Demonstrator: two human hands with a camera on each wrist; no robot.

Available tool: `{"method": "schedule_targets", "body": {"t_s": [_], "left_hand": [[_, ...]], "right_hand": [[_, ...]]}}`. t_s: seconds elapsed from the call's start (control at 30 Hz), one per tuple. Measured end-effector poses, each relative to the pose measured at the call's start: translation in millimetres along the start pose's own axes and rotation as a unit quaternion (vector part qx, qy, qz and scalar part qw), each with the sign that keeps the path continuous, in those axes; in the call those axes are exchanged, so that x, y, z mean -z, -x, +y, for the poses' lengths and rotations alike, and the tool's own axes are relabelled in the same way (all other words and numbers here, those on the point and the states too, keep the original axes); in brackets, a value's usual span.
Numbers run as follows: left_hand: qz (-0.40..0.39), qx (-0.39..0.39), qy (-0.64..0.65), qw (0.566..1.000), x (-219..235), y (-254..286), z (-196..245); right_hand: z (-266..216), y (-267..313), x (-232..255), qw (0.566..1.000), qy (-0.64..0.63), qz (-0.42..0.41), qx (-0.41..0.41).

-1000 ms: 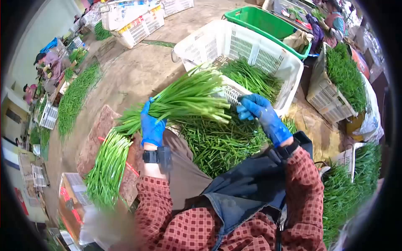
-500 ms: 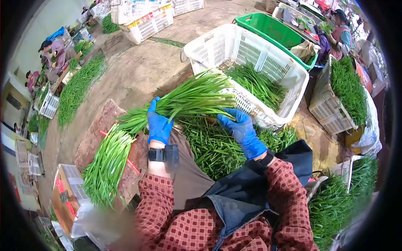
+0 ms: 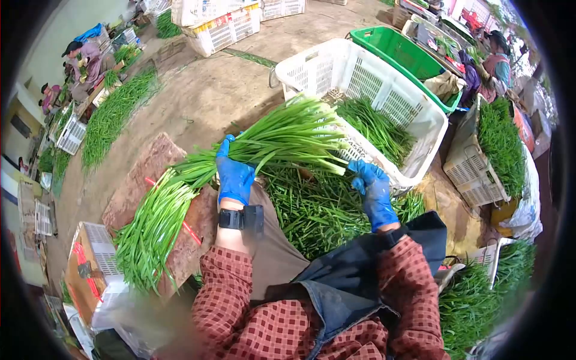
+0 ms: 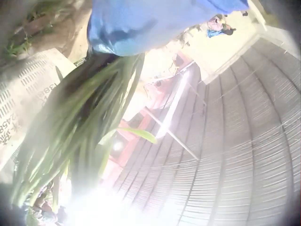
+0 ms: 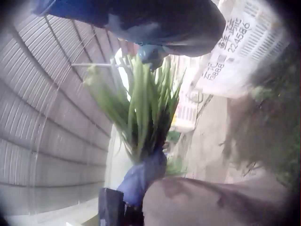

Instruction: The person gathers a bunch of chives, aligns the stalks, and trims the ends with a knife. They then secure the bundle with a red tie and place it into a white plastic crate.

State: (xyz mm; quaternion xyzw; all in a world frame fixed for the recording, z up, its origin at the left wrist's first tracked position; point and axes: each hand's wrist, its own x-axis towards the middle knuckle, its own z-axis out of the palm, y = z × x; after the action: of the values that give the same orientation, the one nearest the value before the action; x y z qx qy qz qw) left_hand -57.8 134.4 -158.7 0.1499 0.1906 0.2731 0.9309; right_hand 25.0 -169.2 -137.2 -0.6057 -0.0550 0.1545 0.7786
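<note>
My blue-gloved left hand (image 3: 235, 179) grips a thick bunch of garlic chives (image 3: 288, 135) around its leafy part, with the pale cut ends pointing right. In the left wrist view the chives (image 4: 80, 122) stick out from under the glove. My right hand (image 3: 373, 193), also gloved in blue, has its fingers curled right at the lower stalk ends. In the right wrist view its fingertips (image 5: 151, 54) overlap the tops of the stalks; I cannot tell whether a leaf is between them. Another bundle of chives (image 3: 159, 231) lies on a reddish board (image 3: 141, 186) at my left.
Loose dark chive leaves (image 3: 324, 210) are heaped below my hands. Just beyond stands a white crate (image 3: 441, 129) with chives inside, and behind it a green tub (image 3: 360, 37). More filled crates (image 3: 474, 174) stand at the right. Other people (image 3: 90, 63) sit farther off.
My right hand came in to the stalk ends, then drew back slightly right and down, fingers curled. The left hand keeps its grip on the bunch. The head view has shifted a little.
</note>
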Motion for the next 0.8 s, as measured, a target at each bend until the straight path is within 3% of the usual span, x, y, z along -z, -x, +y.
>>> {"method": "schedule_targets", "body": {"t_s": [0.03,0.07,0.1,0.13,0.17,0.2,0.23,0.27,0.3,0.33,0.4,0.47,0.5,0.53,0.6,0.67,0.7,0.8], "left_hand": [[-0.001,-0.008,-0.015,1.000,-6.9,6.8,1.9],[-0.003,-0.013,-0.030,0.999,-12.8,12.4,2.4],[0.000,-0.027,-0.030,0.999,-15.6,15.7,0.8],[-0.001,-0.025,-0.028,0.999,-14.8,14.6,-0.5],[0.000,-0.017,-0.011,1.000,-13.5,11.8,-0.4],[0.002,-0.010,0.006,1.000,-11.8,10.1,-0.2],[0.002,-0.010,0.006,1.000,-9.7,10.4,0.1],[-0.004,-0.010,0.006,1.000,-8.4,11.3,0.6],[-0.013,-0.009,0.003,1.000,-9.1,11.8,0.6],[-0.017,-0.007,-0.003,1.000,-10.9,11.7,-0.5],[-0.013,-0.071,-0.028,0.997,-16.2,11.6,-5.3],[-0.038,-0.063,-0.034,0.997,-24.9,20.4,-5.4],[-0.027,-0.075,-0.010,0.997,-25.4,19.4,-4.6],[-0.015,-0.089,0.015,0.996,-24.0,17.7,-2.5],[-0.023,-0.102,0.037,0.994,-12.1,7.4,2.0],[-0.084,-0.088,0.090,0.988,0.4,0.3,7.1],[-0.182,-0.080,0.114,0.973,7.4,-1.5,7.2],[-0.244,-0.141,0.064,0.957,5.7,-2.4,6.0]], "right_hand": [[-7.3,0.4,15.6,0.994,0.088,-0.053,-0.033],[-15.3,4.6,19.1,0.994,0.090,-0.052,-0.032],[-24.2,10.6,21.7,0.899,0.408,-0.158,-0.021],[-29.4,14.8,26.5,0.694,0.677,-0.246,-0.008],[-27.7,18.4,40.1,0.609,0.721,-0.294,0.148],[-23.1,11.5,46.4,0.609,0.722,-0.293,0.148],[-16.3,0.3,50.5,0.875,0.410,-0.259,0.014],[-25.9,-3.0,38.3,0.977,0.019,-0.176,-0.122],[-43.4,5.8,32.2,0.964,0.215,-0.158,-0.008],[-41.0,8.4,17.9,0.966,0.209,-0.153,-0.006],[-36.0,14.7,-7.3,0.978,0.133,-0.118,0.112],[-16.1,19.9,-25.9,0.936,0.278,-0.159,0.147],[-19.6,37.3,-28.1,0.920,0.315,-0.195,0.127],[-22.6,57.7,-41.0,0.936,0.269,-0.215,0.075],[-21.2,62.0,-32.9,0.800,0.465,-0.293,0.239],[-27.4,53.3,-18.3,0.800,0.479,-0.300,0.202],[-31.0,49.6,-9.3,0.800,0.493,-0.301,0.162],[-45.9,44.2,15.4,0.788,0.503,-0.270,0.231]]}}
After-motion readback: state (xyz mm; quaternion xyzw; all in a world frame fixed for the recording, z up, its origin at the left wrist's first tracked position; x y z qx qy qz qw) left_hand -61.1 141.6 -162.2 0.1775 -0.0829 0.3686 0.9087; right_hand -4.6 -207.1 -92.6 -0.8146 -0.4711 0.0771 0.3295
